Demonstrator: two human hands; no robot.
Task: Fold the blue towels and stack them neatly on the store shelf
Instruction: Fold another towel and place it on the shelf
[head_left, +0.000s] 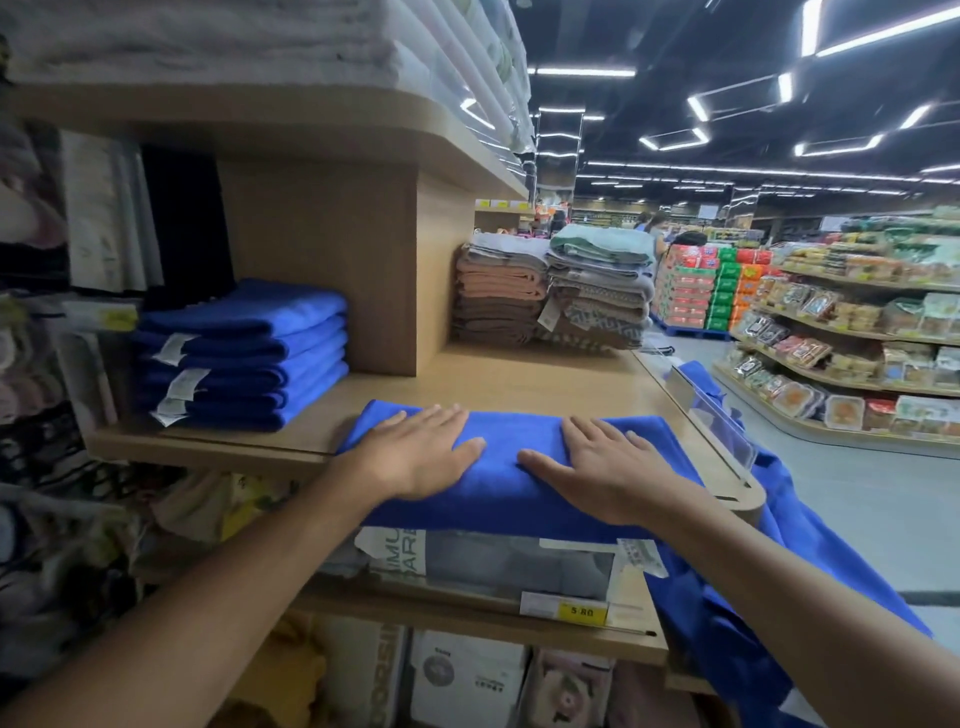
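Observation:
A blue towel (511, 441) lies folded across the front edge of the wooden shelf (519, 384). My left hand (423, 449) presses flat on its left half and my right hand (602, 467) lies flat on its right half, fingers straight. A stack of several folded blue towels (244, 358) with white tags sits at the shelf's back left. More blue cloth (727, 623) hangs off the shelf's right end, below my right forearm.
A wooden divider (332, 260) stands behind the stack. Brown and grey folded towels (550, 291) are piled at the back right. A clear price holder (717, 421) lines the shelf's right edge. Packaged goods fill lower shelves; an aisle with food racks (857, 338) opens right.

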